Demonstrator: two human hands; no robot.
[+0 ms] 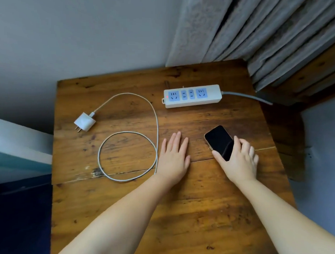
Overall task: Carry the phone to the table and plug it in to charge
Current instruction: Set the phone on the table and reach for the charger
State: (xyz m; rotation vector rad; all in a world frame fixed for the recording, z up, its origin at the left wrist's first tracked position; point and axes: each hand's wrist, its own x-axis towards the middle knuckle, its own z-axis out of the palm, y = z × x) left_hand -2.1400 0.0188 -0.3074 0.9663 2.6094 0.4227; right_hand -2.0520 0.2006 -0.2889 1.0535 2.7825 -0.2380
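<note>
The right hand [239, 159] has its grip clamped on the black phone [219, 141], at 3 o'clock on the wooden surface [197, 213]. The left hand [174, 155] lies flat, fingers apart, beside the white cable [157, 126].

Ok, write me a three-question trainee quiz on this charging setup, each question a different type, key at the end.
1. True or false: the white charger plug is already pushed into the power strip.
2. Which of the hands grips the phone? A) left hand B) right hand C) both
3. Fill in: the white cable lies in a ____ on the wooden table.

Key:
1. False; it lies on the table, apart from the strip.
2. B; the left hand rests flat and empty.
3. Loop.
</note>
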